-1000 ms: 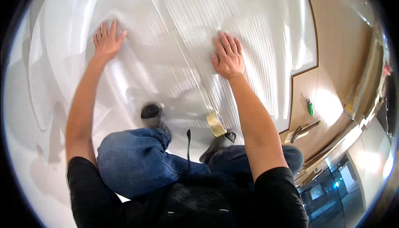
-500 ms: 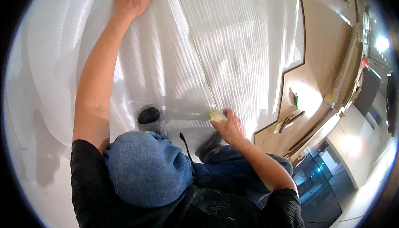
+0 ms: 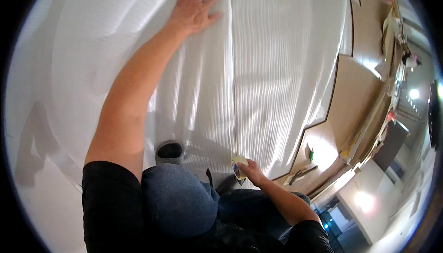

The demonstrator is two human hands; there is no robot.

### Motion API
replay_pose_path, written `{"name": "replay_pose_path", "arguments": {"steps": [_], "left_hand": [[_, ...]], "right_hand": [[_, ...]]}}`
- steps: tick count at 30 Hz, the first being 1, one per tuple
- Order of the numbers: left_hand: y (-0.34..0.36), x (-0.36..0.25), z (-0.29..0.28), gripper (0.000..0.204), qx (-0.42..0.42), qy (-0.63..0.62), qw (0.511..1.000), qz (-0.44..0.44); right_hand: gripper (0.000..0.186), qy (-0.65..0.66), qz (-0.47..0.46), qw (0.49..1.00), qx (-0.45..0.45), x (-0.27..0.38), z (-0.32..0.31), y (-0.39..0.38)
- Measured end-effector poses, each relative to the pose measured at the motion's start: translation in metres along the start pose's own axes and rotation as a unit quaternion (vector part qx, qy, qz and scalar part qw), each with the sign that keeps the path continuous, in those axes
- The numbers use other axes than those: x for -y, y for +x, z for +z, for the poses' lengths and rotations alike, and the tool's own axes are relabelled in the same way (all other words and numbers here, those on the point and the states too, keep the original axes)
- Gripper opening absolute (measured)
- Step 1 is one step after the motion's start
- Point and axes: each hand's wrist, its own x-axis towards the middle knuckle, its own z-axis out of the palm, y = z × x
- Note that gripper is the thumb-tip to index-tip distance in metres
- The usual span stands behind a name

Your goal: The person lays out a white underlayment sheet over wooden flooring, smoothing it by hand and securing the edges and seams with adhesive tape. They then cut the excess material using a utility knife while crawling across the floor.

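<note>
My left hand [image 3: 194, 11] lies flat with spread fingers on a white, ribbed foam underlay sheet [image 3: 272, 68], just left of a long seam near the top of the view. Down at the near end of that seam, my right hand [image 3: 252, 171] grips a roll of pale yellowish tape [image 3: 240, 161] by its right side. The roll's round opening, with some blue inside, faces partly toward me. Whether a strip of tape runs from the roll along the seam I cannot tell.
Wood-look floor planks [image 3: 357, 77] with a stepped edge border the foam on the right. A green-handled tool [image 3: 311, 154] and a long dark-handled tool [image 3: 302, 174] lie on them. My dark shoe [image 3: 170, 150] stands on the foam.
My left hand has slid to the right across the foam, closer to the seam. The tape roll in my right hand has turned, showing its core. The whole view has shifted.
</note>
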Motion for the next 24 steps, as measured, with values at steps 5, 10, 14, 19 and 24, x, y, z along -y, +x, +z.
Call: {"name": "replay_pose_path", "arguments": {"steps": [5,10,14,19,24], "left_hand": [[-0.002,-0.004,0.002,0.063,-0.013,0.018,1.0,0.001],[-0.001,-0.001,-0.005,0.055,0.032,0.002,0.999,-0.015],[-0.003,0.004,0.01,0.056,0.001,0.008,1.0,-0.023],[-0.001,0.004,0.006,0.058,0.0,-0.002,1.0,-0.022],[-0.001,0.008,0.016,0.059,-0.091,0.016,0.996,0.0]], "right_hand": [[0.042,0.144,-0.166,0.975,0.02,0.072,-0.011,0.007],[0.052,0.128,-0.306,0.941,0.072,0.261,-0.033,0.032],[0.041,0.127,-0.408,0.891,0.151,0.462,-0.038,0.049],[0.043,0.013,-0.387,0.899,0.206,0.565,-0.041,0.058],[0.05,-0.051,-0.392,0.899,0.187,0.561,-0.056,0.06]]}}
